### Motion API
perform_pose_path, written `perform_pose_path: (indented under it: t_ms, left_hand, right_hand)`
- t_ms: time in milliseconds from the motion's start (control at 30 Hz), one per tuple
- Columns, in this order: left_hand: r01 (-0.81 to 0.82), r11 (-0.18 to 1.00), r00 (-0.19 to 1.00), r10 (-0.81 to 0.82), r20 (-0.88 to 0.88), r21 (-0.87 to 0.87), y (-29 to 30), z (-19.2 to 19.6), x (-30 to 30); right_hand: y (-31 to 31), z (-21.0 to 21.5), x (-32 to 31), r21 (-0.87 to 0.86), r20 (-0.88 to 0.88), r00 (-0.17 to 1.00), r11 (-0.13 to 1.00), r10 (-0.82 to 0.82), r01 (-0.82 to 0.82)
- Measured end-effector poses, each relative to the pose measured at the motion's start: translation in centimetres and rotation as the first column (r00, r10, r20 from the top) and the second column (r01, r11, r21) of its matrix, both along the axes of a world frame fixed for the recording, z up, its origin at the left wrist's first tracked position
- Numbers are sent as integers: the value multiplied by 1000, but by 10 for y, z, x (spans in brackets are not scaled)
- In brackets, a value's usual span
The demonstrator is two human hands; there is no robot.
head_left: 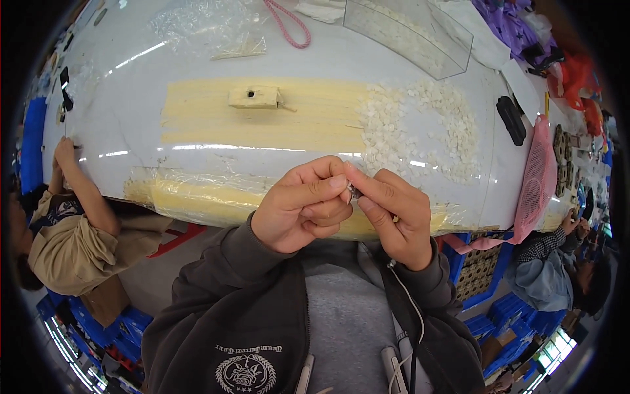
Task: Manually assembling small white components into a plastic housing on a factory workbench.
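Just past the table's near edge, both hands meet in front of my body with fingertips almost touching. My right hand [399, 217] pinches a small dark, shiny metallic piece [355, 192] between thumb and fingers; its kind is too small to tell. My left hand [303, 205] is closed, thumb against forefinger, right beside that piece. Whatever its fingertips grip is hidden. Beyond the hands, yellow strips [210, 125] lie flat across the table, with a small yellow-wrapped block [254, 98] with a dark hole on top of them. Many white chips [387, 131] are scattered at the strips' right end.
A clear plastic box [407, 39] of white flakes stands at the back. Also there are a pink cord loop [289, 23], clear plastic bags [203, 29], a black case [511, 121] and a pink mesh bag [538, 177]. Co-workers sit left [85, 243] and right [541, 269].
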State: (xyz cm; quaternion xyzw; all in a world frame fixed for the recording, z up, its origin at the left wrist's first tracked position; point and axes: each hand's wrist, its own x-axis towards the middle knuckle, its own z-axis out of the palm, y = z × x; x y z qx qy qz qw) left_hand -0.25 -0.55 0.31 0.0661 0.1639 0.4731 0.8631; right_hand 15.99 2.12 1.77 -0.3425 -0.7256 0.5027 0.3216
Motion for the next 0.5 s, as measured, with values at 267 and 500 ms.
perform_pose_path:
  t_ms: [267, 500]
  left_hand:
    - [-19, 1000, 1000, 18, 20, 12, -2, -4, 2]
    - [-32, 999, 999, 31, 7, 27, 0, -3, 2]
  right_hand:
    - [0, 3, 1, -14, 19, 1000, 1000, -14, 14]
    - [0, 4, -1, -77, -13, 1000, 997, -19, 18]
